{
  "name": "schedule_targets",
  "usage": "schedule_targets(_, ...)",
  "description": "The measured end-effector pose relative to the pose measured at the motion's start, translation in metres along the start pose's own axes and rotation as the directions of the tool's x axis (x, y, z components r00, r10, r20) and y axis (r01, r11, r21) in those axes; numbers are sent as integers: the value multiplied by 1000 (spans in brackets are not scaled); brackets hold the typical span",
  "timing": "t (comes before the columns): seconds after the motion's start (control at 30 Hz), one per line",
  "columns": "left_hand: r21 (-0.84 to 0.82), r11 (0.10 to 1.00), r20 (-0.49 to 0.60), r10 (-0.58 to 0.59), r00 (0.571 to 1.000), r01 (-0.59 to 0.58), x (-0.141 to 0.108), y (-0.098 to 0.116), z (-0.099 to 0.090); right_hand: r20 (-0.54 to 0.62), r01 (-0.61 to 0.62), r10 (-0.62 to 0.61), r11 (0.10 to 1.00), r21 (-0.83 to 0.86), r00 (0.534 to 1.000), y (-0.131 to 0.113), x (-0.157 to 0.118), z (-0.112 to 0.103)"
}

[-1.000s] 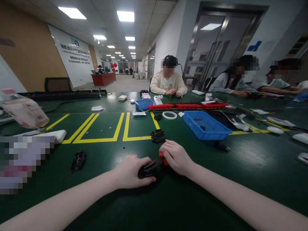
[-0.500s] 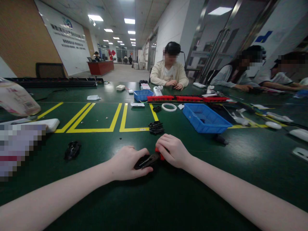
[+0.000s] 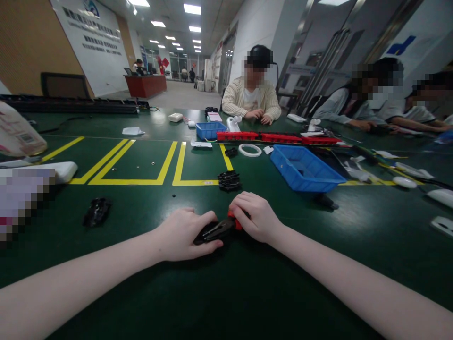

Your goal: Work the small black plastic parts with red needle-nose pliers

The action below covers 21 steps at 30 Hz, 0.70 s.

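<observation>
Close together over the green table, both of my hands work on one spot. In my right hand are pliers with red handles, fingers wrapped round the grips. Their dark jaws point left, toward a small black plastic part. My left hand grips that part between thumb and fingers. Much of the part is hidden by the hand, and I cannot tell just where the jaws meet it. Ahead of my hands lies a stack of black parts; another black part rests to the left.
A blue bin stands at the right, a smaller blue bin farther back. Red strips lie behind a white ring. Yellow tape marks the table. A person sits opposite; others sit at the right.
The view has tilted down and shifted a little. My hands keep hold of the pliers and the black part, with hardly any movement between them.
</observation>
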<state>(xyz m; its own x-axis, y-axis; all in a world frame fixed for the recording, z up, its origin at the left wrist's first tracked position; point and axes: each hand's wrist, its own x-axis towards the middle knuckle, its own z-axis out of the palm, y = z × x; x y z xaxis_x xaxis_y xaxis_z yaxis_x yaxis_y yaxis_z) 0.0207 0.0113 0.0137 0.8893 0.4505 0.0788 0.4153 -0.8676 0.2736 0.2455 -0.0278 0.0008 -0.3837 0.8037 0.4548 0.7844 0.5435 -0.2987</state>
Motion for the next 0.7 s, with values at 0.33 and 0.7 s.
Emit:
schedule_targets(0.33,-5,1000,11,-6,1000,6,-1,0,1,6,-4,4,1000,15,1000,-2,1,-1)
schedule_targets(0.7,41,999,12,-19,1000,18,-3,0,1,14,12,-12,999,-30,1000,-9,-1,-1)
